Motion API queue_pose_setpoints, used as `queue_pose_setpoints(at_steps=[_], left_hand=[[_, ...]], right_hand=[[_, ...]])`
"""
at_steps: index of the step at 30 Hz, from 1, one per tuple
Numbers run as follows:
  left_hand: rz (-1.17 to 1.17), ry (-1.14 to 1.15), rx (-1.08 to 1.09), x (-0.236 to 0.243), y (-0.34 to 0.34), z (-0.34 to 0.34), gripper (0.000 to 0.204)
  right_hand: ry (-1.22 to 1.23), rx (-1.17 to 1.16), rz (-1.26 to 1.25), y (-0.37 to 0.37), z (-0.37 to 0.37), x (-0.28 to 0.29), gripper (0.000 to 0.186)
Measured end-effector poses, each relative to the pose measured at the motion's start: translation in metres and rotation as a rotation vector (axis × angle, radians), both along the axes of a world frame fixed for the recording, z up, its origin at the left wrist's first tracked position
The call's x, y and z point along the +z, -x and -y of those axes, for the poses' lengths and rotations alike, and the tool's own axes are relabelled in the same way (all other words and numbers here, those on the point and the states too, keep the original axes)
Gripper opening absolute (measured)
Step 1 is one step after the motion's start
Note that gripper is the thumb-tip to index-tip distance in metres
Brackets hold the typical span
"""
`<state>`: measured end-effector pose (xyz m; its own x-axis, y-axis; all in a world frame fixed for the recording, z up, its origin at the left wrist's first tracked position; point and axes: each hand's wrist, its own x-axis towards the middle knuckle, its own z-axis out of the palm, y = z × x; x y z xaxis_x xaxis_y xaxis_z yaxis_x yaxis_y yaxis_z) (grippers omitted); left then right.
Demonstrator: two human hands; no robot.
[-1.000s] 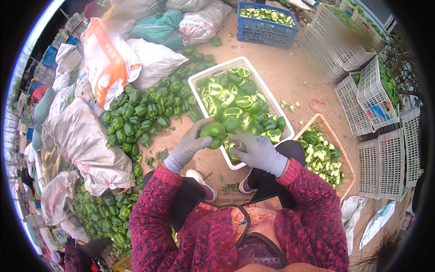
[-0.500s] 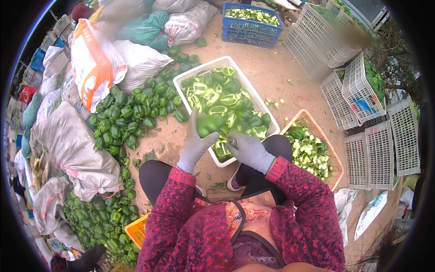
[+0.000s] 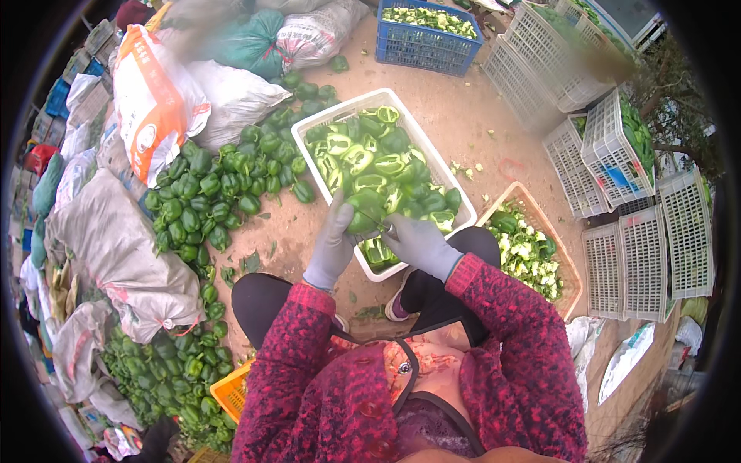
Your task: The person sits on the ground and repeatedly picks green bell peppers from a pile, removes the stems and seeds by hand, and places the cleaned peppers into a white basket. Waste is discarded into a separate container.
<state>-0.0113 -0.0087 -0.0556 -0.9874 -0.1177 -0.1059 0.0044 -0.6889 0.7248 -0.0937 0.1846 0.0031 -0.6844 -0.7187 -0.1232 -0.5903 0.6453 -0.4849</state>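
Over the near side of a white crate (image 3: 431, 153), my gloved left hand (image 3: 330, 245) is closed around a whole-looking green bell pepper (image 3: 365, 210). My right hand (image 3: 421, 244), also gloved, has its fingers pinched together against the pepper's right side. A thin dark line shows at those fingertips, too small to name. Halved green peppers (image 3: 356, 160), cut faces showing pale insides, fill the crate below my hands. At my right knee, a tan crate (image 3: 550, 234) holds pale pepper cores (image 3: 526, 261) and a few green pieces.
Loose whole peppers (image 3: 202, 193) heap on the left, among white sacks (image 3: 127, 247). A yellow crate (image 3: 229, 392) stands by my left side. A blue crate (image 3: 426, 52) of trimmings stands at the far side. Stacked pale crates (image 3: 629, 262) line the right.
The pepper has turned and risen slightly in my left hand, whose fingers have closed in around it. My right fingertips have moved up and left to meet the pepper.
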Motion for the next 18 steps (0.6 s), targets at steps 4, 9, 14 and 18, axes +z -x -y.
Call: queue_pose_setpoints(at_steps=[4, 9, 14, 18], left_hand=[[-0.100, 0.521, 0.134, -0.006, 0.003, -0.008, 0.080], [-0.060, -0.188, 0.011, 0.012, 0.006, -0.017, 0.066], [-0.116, -0.212, -0.037, 0.026, 0.016, -0.018, 0.070], [-0.028, -0.163, 0.024, 0.021, 0.022, -0.013, 0.074]], right_hand=[[-0.056, 0.001, 0.085, 0.008, 0.002, -0.010, 0.035], [0.047, -0.054, 0.441, 0.026, 0.000, -0.027, 0.046], [0.181, -0.078, 0.825, 0.038, -0.003, -0.027, 0.049], [0.238, -0.202, 0.511, 0.022, -0.018, 0.001, 0.054]])
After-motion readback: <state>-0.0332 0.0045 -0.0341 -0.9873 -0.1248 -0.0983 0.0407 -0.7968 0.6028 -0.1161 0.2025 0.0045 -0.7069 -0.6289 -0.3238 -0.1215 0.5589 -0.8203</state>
